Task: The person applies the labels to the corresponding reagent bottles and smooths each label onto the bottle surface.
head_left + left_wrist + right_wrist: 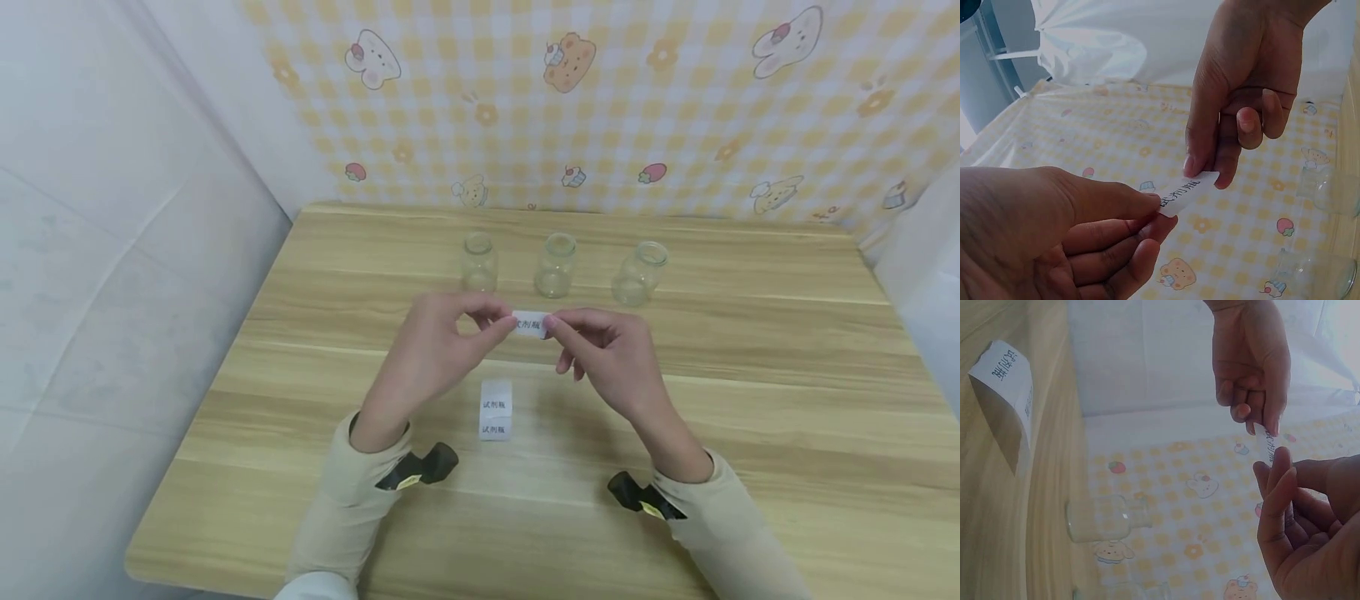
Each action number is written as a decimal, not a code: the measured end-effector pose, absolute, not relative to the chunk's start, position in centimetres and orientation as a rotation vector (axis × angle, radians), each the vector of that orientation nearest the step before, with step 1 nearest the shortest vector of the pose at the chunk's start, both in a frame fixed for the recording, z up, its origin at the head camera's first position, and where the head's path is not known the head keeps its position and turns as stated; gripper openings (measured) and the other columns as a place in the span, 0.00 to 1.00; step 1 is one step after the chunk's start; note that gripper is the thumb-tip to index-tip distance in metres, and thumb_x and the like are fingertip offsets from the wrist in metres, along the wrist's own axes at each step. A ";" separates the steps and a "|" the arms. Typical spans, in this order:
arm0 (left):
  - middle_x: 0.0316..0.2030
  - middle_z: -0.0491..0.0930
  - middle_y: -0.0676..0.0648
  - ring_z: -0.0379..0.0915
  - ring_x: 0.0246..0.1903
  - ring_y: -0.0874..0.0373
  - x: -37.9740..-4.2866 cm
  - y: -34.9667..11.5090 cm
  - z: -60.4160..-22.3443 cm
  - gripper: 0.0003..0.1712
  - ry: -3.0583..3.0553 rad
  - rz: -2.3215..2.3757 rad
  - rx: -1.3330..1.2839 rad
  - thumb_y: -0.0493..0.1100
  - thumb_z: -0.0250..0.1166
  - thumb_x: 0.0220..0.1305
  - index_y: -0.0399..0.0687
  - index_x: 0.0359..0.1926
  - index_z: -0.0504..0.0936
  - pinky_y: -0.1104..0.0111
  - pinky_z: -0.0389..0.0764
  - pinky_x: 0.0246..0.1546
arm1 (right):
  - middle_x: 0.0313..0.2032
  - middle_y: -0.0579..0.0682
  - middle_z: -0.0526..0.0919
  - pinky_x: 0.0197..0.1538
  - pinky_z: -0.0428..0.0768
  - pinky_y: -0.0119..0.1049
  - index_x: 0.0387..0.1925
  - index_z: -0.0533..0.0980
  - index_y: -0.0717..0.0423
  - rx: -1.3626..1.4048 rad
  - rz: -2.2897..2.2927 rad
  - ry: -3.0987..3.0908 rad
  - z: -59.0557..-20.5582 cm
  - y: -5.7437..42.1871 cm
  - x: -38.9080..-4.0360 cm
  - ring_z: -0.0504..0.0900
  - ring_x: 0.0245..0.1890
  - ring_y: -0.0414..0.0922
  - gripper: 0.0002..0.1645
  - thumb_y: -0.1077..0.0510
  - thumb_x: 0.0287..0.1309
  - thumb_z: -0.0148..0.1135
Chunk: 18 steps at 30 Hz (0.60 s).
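Observation:
Between both hands, above the table, a small white label with dark printed characters is held stretched out. My left hand pinches its left end between thumb and fingers, and my right hand pinches the right end. In the left wrist view the label slants from one set of fingertips to the other. Below the hands lies a strip of labels with the same print; the right wrist view shows this strip curling up off the wood.
Three clear glass jars stand in a row behind the hands: a left jar, a middle jar and a right jar. A yellow checked cloth hangs behind the wooden table.

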State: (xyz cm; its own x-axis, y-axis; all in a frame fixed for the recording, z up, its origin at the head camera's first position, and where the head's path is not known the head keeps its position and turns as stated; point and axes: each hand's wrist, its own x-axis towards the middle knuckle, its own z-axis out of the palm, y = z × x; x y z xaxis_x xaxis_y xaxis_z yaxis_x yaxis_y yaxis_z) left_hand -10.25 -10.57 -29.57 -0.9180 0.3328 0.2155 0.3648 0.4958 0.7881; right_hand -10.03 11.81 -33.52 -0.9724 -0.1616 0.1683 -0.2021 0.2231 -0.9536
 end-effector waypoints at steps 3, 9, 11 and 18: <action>0.35 0.88 0.55 0.79 0.33 0.61 -10.1 -10.4 -29.6 0.05 -2.685 -1.416 -0.645 0.42 0.70 0.70 0.46 0.40 0.90 0.65 0.76 0.32 | 0.26 0.50 0.86 0.20 0.77 0.31 0.43 0.87 0.64 0.329 1.870 -2.448 -33.5 11.8 -10.0 0.81 0.17 0.44 0.10 0.60 0.68 0.69; 0.38 0.89 0.53 0.79 0.34 0.61 -9.8 -10.4 -29.4 0.05 -2.682 -1.401 -0.625 0.42 0.71 0.69 0.46 0.40 0.91 0.66 0.76 0.32 | 0.31 0.51 0.89 0.19 0.73 0.30 0.43 0.87 0.63 0.290 1.869 -2.427 -33.5 11.7 -10.0 0.81 0.16 0.45 0.10 0.60 0.64 0.72; 0.38 0.89 0.53 0.80 0.34 0.61 -9.8 -10.3 -29.4 0.05 -2.679 -1.400 -0.618 0.42 0.71 0.69 0.45 0.40 0.91 0.66 0.76 0.32 | 0.32 0.53 0.89 0.19 0.72 0.30 0.41 0.87 0.62 0.289 1.876 -2.405 -33.5 11.7 -10.0 0.80 0.16 0.45 0.08 0.60 0.63 0.73; 0.33 0.89 0.55 0.80 0.33 0.62 -10.5 -10.1 -30.0 0.05 -2.703 -1.351 -0.588 0.43 0.72 0.68 0.47 0.38 0.91 0.66 0.78 0.32 | 0.32 0.58 0.89 0.17 0.68 0.31 0.39 0.87 0.60 0.267 1.855 -2.409 -33.9 11.7 -10.3 0.80 0.16 0.51 0.08 0.59 0.63 0.73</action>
State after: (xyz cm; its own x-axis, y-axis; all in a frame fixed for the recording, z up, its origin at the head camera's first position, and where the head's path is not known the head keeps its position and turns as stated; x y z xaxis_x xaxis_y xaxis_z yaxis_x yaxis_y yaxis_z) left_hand -10.46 -10.12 -29.97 -0.9251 0.3075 0.2228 0.3628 0.5423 0.7578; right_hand -10.28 11.69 -33.91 -0.9807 -0.0837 0.1770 -0.1925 0.2474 -0.9496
